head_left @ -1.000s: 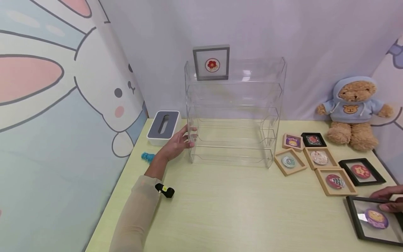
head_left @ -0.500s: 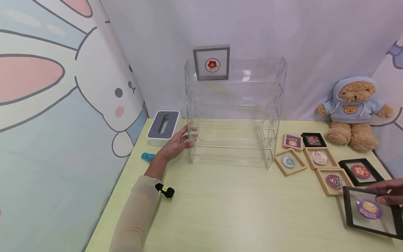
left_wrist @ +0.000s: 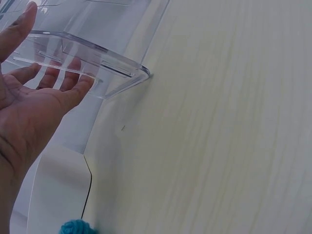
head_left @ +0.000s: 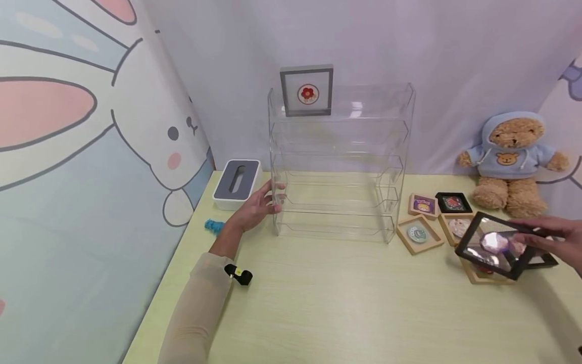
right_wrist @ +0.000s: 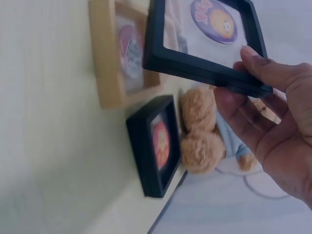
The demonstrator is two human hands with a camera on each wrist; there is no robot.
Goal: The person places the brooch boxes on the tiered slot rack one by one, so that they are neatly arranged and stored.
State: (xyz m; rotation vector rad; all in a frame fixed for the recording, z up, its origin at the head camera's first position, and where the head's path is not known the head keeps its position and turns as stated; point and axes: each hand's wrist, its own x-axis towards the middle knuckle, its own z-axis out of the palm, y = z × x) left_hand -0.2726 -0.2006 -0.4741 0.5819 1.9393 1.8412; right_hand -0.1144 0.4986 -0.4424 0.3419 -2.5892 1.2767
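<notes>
With right hand, pinches black frame enclosing purple badge; with loosely spread left hand, touches clear rack bearing grey frame in top tier.

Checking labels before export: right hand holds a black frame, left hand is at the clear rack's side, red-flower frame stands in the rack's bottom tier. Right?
One error: the red-flower frame stands in the top tier of the clear rack, as the head view shows. Right hand on black frame and left hand placement stand.
</notes>
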